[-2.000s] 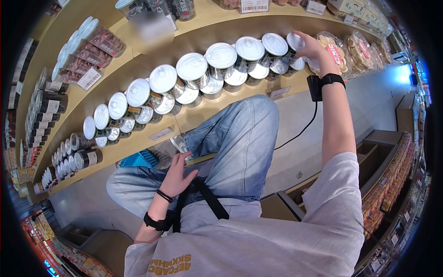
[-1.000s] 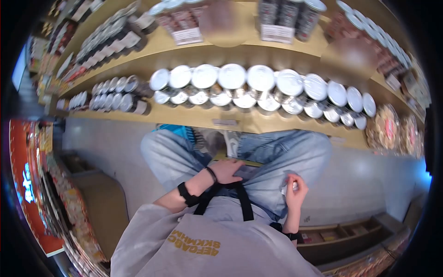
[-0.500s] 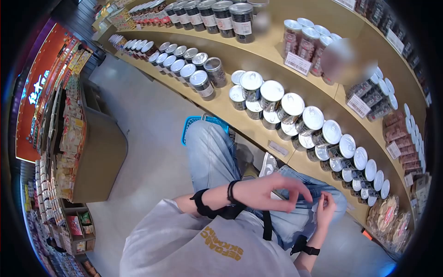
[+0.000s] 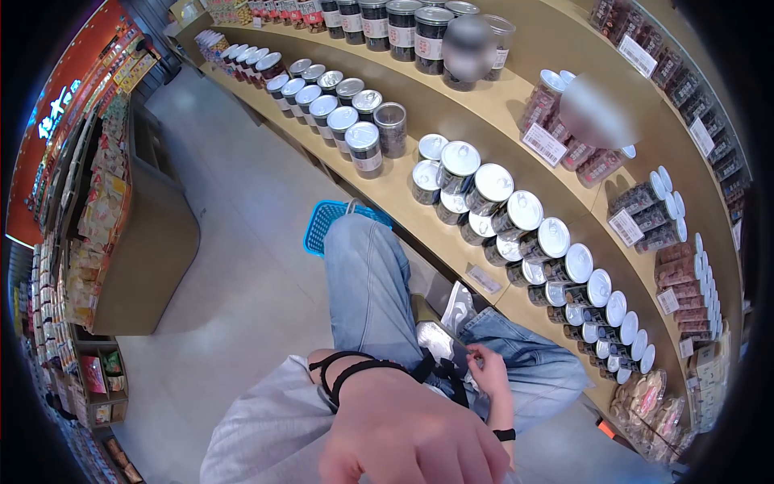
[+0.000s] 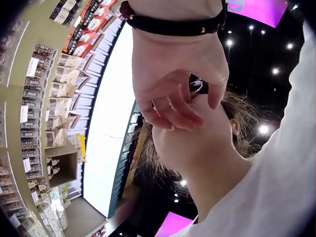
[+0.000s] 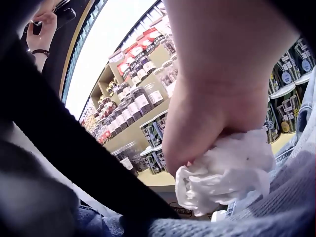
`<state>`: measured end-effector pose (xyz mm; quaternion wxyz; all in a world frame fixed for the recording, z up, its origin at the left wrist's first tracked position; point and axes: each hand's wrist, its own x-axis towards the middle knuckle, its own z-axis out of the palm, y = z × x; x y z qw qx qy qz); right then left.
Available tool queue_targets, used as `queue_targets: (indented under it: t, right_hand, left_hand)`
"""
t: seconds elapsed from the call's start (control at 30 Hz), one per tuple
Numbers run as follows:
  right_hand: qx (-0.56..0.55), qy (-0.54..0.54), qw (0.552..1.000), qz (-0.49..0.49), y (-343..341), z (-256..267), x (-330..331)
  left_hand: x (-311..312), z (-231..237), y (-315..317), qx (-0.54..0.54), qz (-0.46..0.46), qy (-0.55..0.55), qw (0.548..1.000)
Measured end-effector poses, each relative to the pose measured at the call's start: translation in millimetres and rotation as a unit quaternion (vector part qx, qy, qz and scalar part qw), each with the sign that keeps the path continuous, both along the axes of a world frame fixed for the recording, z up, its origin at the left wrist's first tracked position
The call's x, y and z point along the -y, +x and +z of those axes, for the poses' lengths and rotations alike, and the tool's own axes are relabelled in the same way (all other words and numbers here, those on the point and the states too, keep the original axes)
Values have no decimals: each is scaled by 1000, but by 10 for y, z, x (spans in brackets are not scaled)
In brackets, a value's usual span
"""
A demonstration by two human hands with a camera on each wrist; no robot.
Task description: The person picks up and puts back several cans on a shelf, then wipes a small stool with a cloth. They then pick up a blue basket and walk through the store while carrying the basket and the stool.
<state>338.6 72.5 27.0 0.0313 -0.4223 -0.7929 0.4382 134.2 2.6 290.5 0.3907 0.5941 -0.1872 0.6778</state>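
My left hand (image 4: 411, 431) is raised close to the head camera, its back toward me. In the left wrist view the left hand (image 5: 180, 84) hangs in front of the chin with loosely bent fingers (image 5: 185, 113). Nothing shows in its grasp. My right hand (image 4: 489, 375) is low over the lap, by the thigh of the jeans (image 4: 532, 379). The right wrist view shows the right hand (image 6: 212, 118) holding a crumpled white tissue (image 6: 222, 173), which covers most of the fingertips.
A curved wooden shelf (image 4: 395, 189) runs along the right with stacked silver-lidded cans (image 4: 520, 211). A blue basket (image 4: 318, 230) stands on the floor by the left knee. A display counter (image 4: 153, 250) is at the left. Bagged biscuits (image 4: 641, 395) sit at the right end.
My right hand has come back from the far cans to the lap. The left hand has risen from the lap toward the face. The view has swung left along the shelf.
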Motion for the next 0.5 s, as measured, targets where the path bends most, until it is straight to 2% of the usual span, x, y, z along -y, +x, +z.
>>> queue_targets:
  t: [0.03,0.13,0.27,0.33,0.37,0.4,0.47,0.5]
  right_hand:
    - [13,-12,1000,1,8,2,15]
    - [64,-18,998,2,41,-18,-7]
    - [69,-19,997,1,76,-144,-29]
    - [77,-35,996,12,98,-214,-23]
    - [79,-39,996,14,89,-203,-17]
    - [88,-48,995,17,66,-173,-19]
    - [99,-61,993,21,54,-166,-16]
    - [98,-57,993,24,65,-177,-17]
  left_hand:
    - [19,50,59,77,49,-11,996]
    - [40,115,40,126,77,-50,988]
    - [-20,63,-129,121,38,-38,991]
    - [-6,45,-228,50,-22,-128,990]
    - [-265,-23,19,162,136,27,977]
    - [-259,-36,137,164,139,22,976]
    - [-148,-27,363,198,147,-89,965]
    - [-144,-33,375,200,147,-92,964]
